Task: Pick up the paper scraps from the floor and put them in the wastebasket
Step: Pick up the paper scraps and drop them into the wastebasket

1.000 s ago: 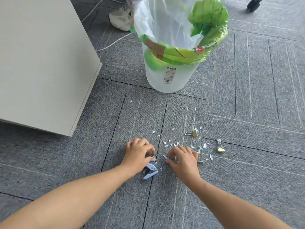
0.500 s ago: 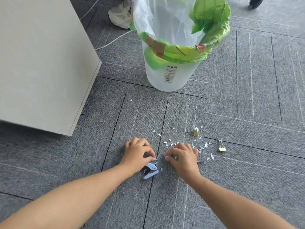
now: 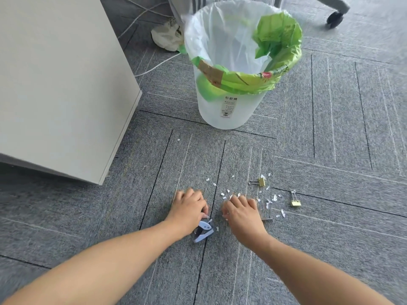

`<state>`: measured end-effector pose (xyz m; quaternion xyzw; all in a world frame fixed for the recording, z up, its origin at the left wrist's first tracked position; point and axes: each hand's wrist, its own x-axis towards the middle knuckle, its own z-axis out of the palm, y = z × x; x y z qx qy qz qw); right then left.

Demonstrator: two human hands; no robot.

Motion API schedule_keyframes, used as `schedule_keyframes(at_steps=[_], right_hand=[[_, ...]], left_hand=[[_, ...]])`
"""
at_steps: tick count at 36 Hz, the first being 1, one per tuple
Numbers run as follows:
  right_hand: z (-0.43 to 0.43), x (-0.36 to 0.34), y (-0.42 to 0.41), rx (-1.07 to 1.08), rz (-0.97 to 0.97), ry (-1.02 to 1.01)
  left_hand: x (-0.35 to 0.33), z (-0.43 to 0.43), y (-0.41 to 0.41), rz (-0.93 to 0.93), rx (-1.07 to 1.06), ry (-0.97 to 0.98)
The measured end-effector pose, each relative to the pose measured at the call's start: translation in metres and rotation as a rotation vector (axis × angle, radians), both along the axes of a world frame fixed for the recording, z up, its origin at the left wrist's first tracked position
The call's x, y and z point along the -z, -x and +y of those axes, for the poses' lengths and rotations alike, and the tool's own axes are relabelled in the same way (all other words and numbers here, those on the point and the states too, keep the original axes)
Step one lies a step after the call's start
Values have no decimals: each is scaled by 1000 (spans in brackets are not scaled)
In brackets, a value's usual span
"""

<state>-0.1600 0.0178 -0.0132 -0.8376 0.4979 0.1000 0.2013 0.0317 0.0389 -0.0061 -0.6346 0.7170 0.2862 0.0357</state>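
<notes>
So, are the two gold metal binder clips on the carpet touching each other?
Apart. The head view shows grey carpet between the farther gold metal binder clip and the nearer clip.

The wastebasket (image 3: 229,111) stands on the carpet floor (image 3: 330,249), with the cabinet (image 3: 55,84) at its left. Before it lie the paper scraps (image 3: 274,197). A binder clip (image 3: 261,182) lies among them, and a second binder clip (image 3: 295,202) at their right edge. The left hand (image 3: 190,209) and right hand (image 3: 241,211) are at the scraps' near side, and a staple remover (image 3: 203,231) lies just beside the left one.
</notes>
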Motion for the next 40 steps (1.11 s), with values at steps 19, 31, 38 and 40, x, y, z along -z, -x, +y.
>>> schedule_keyframes(at_steps=[19,31,38,40], right_hand=[[-153,-202,-30,434,-778,588],[-266,-260,-46,442,-307,428],[-266,-248,-43,388,-245,532],[-262,-244,-40,344,-290,509]], left_hand=[[-192,-143,-15,595,-320,736],[-231,-274,-26,94,-384,568],[-233,-277,-29,-26,-373,599],[-236,-276,-30,37,-348,622]])
